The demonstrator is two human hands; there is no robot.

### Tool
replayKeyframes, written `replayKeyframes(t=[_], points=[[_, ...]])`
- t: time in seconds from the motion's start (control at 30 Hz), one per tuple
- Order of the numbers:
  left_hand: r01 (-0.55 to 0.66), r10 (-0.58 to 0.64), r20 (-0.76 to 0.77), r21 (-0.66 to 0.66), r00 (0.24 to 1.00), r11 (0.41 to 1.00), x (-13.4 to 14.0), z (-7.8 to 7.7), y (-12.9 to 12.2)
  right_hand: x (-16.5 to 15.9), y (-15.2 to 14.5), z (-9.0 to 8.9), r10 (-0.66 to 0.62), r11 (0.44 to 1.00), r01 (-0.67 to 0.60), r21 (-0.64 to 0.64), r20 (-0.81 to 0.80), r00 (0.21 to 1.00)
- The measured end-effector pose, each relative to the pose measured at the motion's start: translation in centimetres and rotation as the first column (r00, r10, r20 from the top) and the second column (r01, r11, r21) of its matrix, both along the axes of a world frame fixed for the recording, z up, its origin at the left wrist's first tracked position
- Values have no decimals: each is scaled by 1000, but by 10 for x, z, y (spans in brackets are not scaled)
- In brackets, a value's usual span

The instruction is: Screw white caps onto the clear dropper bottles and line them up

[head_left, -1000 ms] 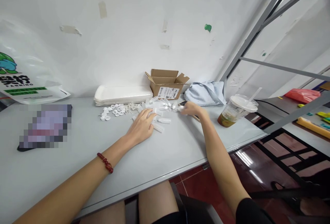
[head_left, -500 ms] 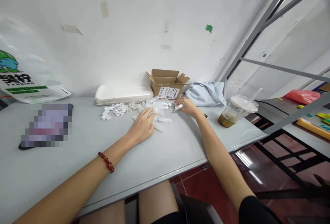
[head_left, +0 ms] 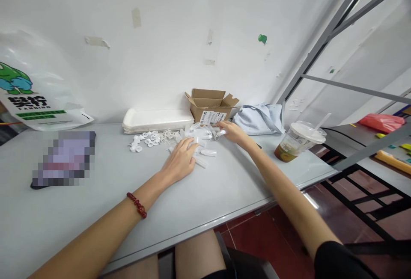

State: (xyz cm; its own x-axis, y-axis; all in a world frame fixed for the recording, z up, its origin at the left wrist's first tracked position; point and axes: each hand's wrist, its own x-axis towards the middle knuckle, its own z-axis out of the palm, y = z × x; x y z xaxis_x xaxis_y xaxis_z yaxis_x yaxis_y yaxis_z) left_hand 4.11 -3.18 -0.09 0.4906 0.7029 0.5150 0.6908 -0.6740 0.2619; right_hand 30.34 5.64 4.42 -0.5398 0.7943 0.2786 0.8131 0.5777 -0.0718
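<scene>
My left hand [head_left: 180,159], wearing a red bead bracelet [head_left: 137,205], lies palm down with its fingers apart over a pile of small translucent plastic tubes [head_left: 208,153]. Its fingertips touch the near side of the pile. At the pile's right side, my right hand [head_left: 235,132] has its fingers pinched around a small whitish tube [head_left: 222,132], partly hidden by them. Left of the tubes lie white round caps [head_left: 150,138] and a tangle of thin white strings [head_left: 168,136].
Behind the pile stand an open cardboard box [head_left: 212,108] and stacked white trays [head_left: 157,118]. Light blue cloth [head_left: 258,118] lies beside the box. A drink cup with straw [head_left: 300,140] is at the right, a blurred-out phone-like object [head_left: 64,159] at the left, near a plastic bag [head_left: 41,99].
The whole view has shifted slightly, with objects appearing a little lower and to the right. Both hands keep nearly the same places at the pile; my right forearm has swung slightly outward.
</scene>
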Motion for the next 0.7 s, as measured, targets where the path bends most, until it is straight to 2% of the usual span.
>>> replayKeyframes(t=[0.13,0.23,0.47,0.7], points=[[0,0,0,0,1000,1000,0,-1,0,-4,16,9,181,981,-168,-96,148,972],[-7,7,-13,-11,1000,1000,0,0,0,-10,28,18,248,954,-198,-225,222,943],[-6,6,-23,-26,1000,1000,1,1,-1,-23,42,25,258,929,-145,-339,315,913],[-11,10,-5,-25,1000,1000,0,1,-1,-19,45,21,252,943,-142,-300,370,894]])
